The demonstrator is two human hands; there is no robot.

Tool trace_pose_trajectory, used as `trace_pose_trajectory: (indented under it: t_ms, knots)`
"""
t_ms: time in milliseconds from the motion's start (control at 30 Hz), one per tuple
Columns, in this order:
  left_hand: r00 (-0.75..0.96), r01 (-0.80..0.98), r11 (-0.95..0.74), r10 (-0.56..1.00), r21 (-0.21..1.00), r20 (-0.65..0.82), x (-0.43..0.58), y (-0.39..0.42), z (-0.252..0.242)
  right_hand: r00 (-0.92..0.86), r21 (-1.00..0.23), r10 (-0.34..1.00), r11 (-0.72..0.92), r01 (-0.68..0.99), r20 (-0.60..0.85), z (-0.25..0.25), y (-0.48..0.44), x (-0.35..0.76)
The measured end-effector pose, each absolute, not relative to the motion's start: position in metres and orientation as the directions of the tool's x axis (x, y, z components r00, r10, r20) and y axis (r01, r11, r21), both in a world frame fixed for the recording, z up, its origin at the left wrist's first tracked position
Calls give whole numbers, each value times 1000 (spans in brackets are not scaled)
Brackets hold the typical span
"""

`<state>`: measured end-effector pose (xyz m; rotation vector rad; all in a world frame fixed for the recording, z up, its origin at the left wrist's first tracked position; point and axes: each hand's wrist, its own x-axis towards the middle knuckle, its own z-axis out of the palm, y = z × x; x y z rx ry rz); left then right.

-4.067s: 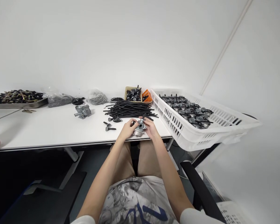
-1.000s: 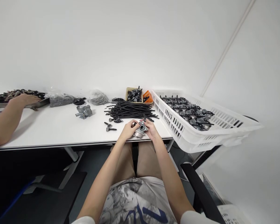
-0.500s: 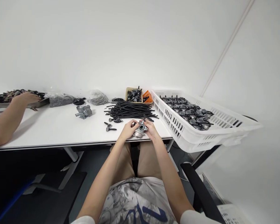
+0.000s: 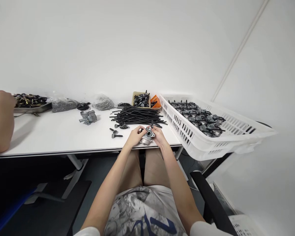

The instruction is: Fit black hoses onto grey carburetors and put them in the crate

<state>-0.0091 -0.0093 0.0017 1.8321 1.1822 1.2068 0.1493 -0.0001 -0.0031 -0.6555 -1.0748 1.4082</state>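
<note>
A silver metal carburetor point(image 4: 147, 139) with a round bore is held between both hands at the table's front edge. My left hand point(image 4: 134, 136) is closed round its left side, thumb on top. My right hand point(image 4: 159, 135) grips the right side, and a short black piece point(image 4: 152, 123) sticks up beside its fingers. Just beyond lies a pile of black rubber hoses point(image 4: 137, 115). Several small round black-and-grey parts with stems point(image 4: 115, 132) rest to the left of my hands. Another carburetor point(image 4: 88, 117) stands farther left on the white table.
A white crate point(image 4: 186, 141) with rows of carburetors stands at the right. Behind the hoses are a tan bin point(image 4: 133, 98) of small parts and an orange basket point(image 4: 155, 101). Clear bags point(image 4: 102, 102) lie along the wall. At far left, a co-worker's arm point(image 4: 1, 124) reaches by a metal tray point(image 4: 43, 107).
The co-worker's hand has moved left, away from over the tray. My hands and the carburetor stay almost in the same place.
</note>
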Motion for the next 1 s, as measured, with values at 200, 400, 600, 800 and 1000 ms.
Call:
trace_pose_trajectory:
  t_ms: [200,400,600,800,1000]
  knots:
    - [172,333,-390,920,859,351,-9,-9,1,-122,-875,974,115,-470,193,-3,0,147]
    - [149,337,-392,920,856,362,-8,-12,2,-137,-869,964,137,-475,227,0,-5,148]
    - [195,208,-402,911,892,365,-8,-14,4,-66,-847,956,220,-483,286,-3,-6,145]
    - [268,-351,-235,902,906,337,-12,-8,2,-158,-860,894,334,-387,419,28,-9,132]
    - [345,-583,227,938,780,-15,-28,-10,8,-279,-873,838,488,-3,469,38,42,123]
